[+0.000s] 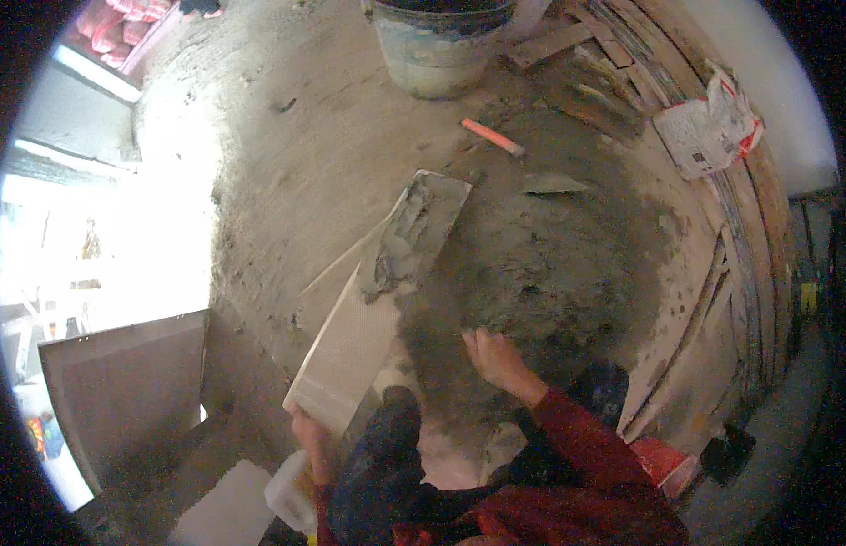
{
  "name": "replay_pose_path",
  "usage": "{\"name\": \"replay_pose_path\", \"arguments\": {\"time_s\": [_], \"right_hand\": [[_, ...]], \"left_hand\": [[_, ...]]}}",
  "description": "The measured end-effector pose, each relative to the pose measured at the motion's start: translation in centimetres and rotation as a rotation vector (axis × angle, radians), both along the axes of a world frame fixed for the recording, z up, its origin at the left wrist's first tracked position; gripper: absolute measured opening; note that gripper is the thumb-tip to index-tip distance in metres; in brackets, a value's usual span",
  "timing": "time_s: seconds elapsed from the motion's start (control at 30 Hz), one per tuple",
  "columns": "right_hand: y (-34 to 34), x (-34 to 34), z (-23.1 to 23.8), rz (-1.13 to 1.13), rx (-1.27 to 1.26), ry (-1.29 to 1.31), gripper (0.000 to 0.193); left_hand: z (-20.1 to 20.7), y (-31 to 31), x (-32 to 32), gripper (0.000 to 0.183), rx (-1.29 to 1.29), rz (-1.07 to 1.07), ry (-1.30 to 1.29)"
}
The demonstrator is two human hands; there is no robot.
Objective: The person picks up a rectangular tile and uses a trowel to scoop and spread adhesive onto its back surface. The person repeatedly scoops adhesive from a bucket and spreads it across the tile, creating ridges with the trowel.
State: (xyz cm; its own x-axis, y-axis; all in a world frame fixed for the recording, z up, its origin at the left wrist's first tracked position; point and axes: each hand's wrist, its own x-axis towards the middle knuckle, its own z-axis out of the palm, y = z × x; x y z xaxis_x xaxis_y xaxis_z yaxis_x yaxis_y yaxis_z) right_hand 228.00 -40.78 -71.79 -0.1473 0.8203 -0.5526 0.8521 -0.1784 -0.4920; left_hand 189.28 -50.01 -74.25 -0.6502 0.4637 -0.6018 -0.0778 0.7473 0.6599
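My left hand [311, 439] grips the near end of a long, pale tile [350, 341] with a finely ribbed face. The tile is tilted, its far end pointing away and slightly right. Wet grey mortar [407, 232] coats that far end in an uneven layer. To the right, my right hand [503, 362] is closed above the near edge of a dark mortar heap [569, 259]; whatever its fingers hold, if anything, is hidden. A pale, pointed blade-like piece [557, 186] lies in the far part of the heap.
Beyond the heap lies an orange stick-like piece [492, 136], with a mortar-smeared bucket [437, 55] behind. A torn white-and-red bag [705, 132] rests by long strips [737, 246] at right. A brown panel [127, 391] stands at left, near a white jug [291, 491].
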Motion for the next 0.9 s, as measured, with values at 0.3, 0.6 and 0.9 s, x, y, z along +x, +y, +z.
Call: {"name": "replay_pose_path", "arguments": {"time_s": [0.3,0.6,0.9], "right_hand": [[-4.5,15.7,9.3,-0.259,0.080,-0.288,0.042],[-5.4,29.5,8.7,0.287,0.282,-0.815,0.027],[-4.9,24.9,2.9,0.010,-0.028,-0.117,0.046]], "left_hand": [[1.1,1.7,3.2,0.068,-0.087,0.043,0.071],[0.4,2.2,3.4,0.067,-0.064,0.008,0.086],[-0.2,1.9,3.5,0.066,-0.068,0.009,0.075]]}}
